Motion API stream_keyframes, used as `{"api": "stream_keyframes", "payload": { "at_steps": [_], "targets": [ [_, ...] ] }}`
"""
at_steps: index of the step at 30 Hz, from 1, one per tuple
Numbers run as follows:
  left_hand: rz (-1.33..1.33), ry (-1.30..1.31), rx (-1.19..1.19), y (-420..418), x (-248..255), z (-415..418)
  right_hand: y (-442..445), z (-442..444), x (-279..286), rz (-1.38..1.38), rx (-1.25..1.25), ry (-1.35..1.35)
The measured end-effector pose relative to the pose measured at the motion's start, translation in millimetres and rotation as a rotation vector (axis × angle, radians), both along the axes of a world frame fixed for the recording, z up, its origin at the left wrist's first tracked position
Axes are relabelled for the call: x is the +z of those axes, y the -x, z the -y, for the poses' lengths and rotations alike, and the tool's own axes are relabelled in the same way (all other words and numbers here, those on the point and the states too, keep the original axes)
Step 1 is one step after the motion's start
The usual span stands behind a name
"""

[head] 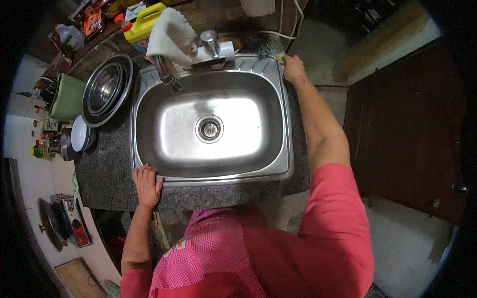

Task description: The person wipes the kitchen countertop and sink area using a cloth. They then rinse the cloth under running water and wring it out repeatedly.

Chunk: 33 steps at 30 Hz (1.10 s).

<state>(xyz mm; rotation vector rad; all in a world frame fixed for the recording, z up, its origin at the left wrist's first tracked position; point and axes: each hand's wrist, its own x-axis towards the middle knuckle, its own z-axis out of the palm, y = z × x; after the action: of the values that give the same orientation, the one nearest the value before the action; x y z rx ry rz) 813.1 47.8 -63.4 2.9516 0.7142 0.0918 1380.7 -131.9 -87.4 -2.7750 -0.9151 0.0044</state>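
Observation:
A stainless steel sink (231, 149) is set in a dark speckled countertop (111, 175), with a round drain strainer (209, 129) in its floor. My left hand (148, 185) rests on the sink's near left corner, palm down, with nothing seen in it. At the far right corner, my right hand (294, 67) is closed around a small item with bright colours, mostly hidden by the fingers; its kind cannot be told. The faucet (210, 43) stands at the back rim, a white cloth (171, 35) draped over its spout, whose end (173, 83) points into the basin.
Nested steel basins (108, 89) lean left of the sink, beside a white bowl (79, 133). A yellow jug (143, 26) stands behind. A gas stove (74, 219) is at lower left, a white cable (287, 36) at the back, and a dark door (406, 130) at the right.

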Motion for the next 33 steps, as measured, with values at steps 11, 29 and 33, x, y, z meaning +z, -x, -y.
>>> {"api": "stream_keyframes", "payload": {
  "at_steps": [11, 29, 33],
  "targets": [
    [0.014, -0.049, -0.02, 1.1, -7.0, -3.8, 172.2, 160.0, 37.7, -0.231, 0.236, 0.028],
    [0.082, 0.116, 0.061, -14.8, -8.9, 33.4, 280.8, 101.8, 80.6, -1.438, 0.028, -0.738],
    [0.135, 0.011, 0.121, -8.2, -14.9, 39.5, 314.6, -27.3, 70.0, -1.47, 0.232, -0.752]
  ]
}}
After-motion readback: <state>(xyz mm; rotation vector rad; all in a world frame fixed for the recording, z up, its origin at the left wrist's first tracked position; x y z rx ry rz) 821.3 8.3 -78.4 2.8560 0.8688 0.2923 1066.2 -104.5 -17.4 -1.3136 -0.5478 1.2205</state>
